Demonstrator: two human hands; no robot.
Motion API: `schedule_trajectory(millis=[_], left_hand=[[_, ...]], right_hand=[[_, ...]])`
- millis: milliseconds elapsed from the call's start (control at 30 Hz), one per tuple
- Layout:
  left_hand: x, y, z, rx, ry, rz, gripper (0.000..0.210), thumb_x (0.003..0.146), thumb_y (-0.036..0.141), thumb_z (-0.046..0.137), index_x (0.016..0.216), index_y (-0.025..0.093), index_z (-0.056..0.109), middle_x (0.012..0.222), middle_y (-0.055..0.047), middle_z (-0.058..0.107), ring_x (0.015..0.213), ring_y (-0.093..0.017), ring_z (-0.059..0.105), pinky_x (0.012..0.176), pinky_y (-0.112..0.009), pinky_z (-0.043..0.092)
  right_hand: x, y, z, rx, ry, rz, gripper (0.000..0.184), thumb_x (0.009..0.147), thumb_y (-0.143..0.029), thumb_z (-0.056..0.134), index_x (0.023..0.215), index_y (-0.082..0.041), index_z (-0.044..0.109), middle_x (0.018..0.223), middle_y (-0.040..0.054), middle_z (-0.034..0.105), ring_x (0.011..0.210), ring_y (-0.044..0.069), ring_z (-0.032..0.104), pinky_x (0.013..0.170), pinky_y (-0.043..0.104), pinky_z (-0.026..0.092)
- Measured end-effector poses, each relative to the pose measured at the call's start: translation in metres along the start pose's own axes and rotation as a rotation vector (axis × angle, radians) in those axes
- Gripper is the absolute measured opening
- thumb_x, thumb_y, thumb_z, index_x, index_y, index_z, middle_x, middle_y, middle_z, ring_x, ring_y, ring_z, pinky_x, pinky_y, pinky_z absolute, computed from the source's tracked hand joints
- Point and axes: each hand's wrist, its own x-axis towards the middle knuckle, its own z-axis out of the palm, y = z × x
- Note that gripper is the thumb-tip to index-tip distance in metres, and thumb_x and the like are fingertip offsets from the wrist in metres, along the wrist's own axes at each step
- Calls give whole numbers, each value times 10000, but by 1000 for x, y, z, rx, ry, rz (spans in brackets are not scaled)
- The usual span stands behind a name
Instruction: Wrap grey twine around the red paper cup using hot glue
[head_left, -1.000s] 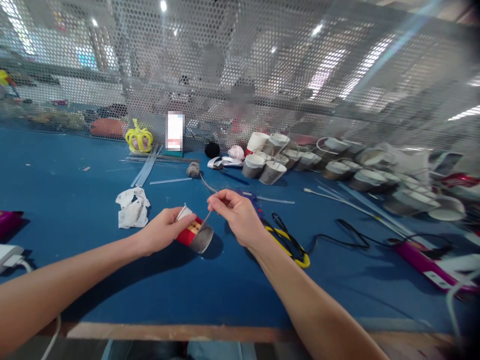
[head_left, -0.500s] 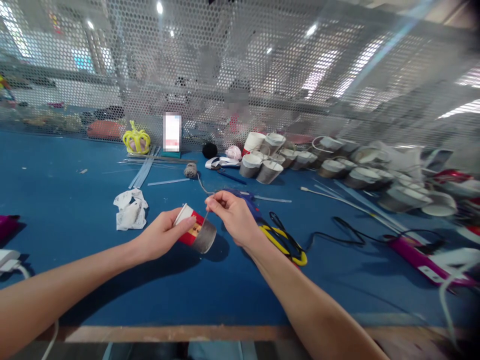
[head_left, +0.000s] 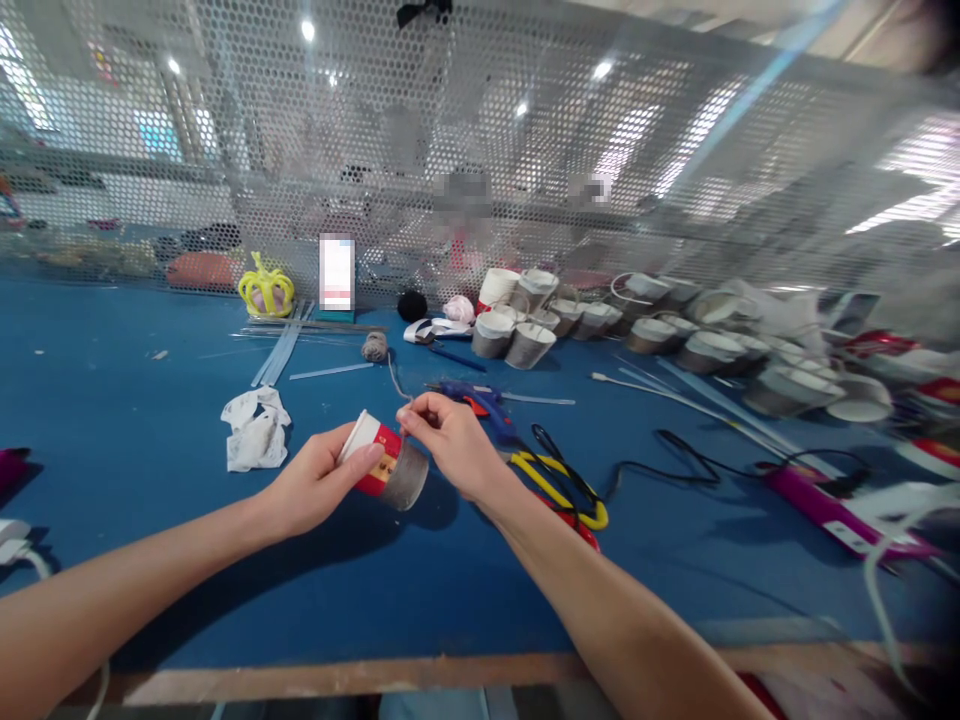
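Observation:
My left hand point(head_left: 319, 476) is closed around a tilted paper cup point(head_left: 385, 462), white at the rim and red in the middle. Grey yarn covers the cup's lower end, which points down to the right. Just above that wrapped part, my right hand point(head_left: 450, 440) pinches the grey yarn point(head_left: 396, 380) between thumb and fingertips. From there the strand runs back to a small grey yarn ball point(head_left: 374, 347) on the blue table. A blue glue gun point(head_left: 480, 398) lies beyond my right hand, partly covered by it.
Several grey-wrapped cups point(head_left: 525, 345) crowd the back right. Yellow-handled scissors point(head_left: 562, 490) and a black cable lie right of my right forearm. Crumpled white paper point(head_left: 256, 430) is at left, with a yellow crown-shaped piece point(head_left: 266, 288) behind. A purple power strip point(head_left: 832, 510) lies at right.
My right hand has moved slightly left, closer to the cup, with the yarn still pinched. The left hand keeps its hold. The whole view has shifted a little.

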Motion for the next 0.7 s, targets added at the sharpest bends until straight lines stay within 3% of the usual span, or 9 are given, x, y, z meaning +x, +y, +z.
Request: schedule_trajectory(millis=[433,700], left_hand=[[-1,-2,0,-28,38,14,297,791,386,407,834,124,539,747,-25,566,659,-124,480,621,-212,396],[2,0,3,-293,48,-110,267,762,404,458,771,144,520,710,-1,543,662,-114,488,625,-208,392]], right_hand=[[-1,-1,3,-65,-7,5,176,725,-293,497,615,-155,501,567,-32,471,530,88,415,510,214,329],[3,5,6,-52,-26,82,178,707,-298,509,610,-149,504,562,-32,474,515,83,406,492,211,317]])
